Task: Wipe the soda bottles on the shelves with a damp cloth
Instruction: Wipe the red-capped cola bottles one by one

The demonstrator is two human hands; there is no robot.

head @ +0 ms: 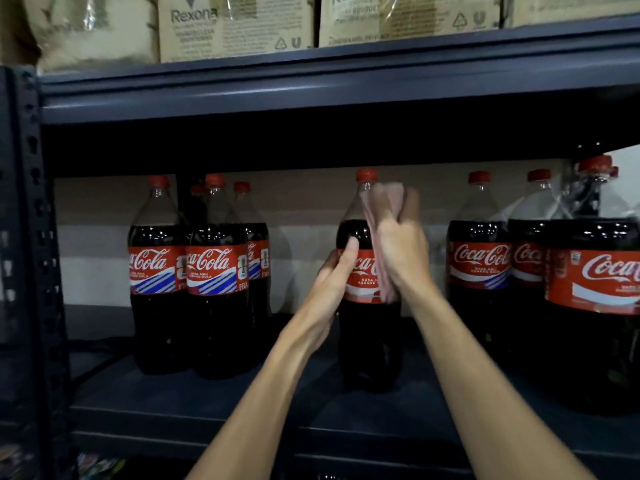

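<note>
One bottle [367, 341] between left grip [337, 275], right grip [401, 251] with cloth [375, 206].

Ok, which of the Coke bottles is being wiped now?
The bottle standing alone in the middle: the left hand grips its label, and the right hand holds the pink cloth against it.

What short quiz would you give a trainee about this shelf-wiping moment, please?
1. True or false: the left hand grips the middle bottle at its label.
2. Which holds the pink cloth against that bottle? A) the right hand B) the left hand C) neither hand
3. Fill in: the middle bottle's cap is coloured ___.
Key: 1 true; 2 A; 3 red.
</note>
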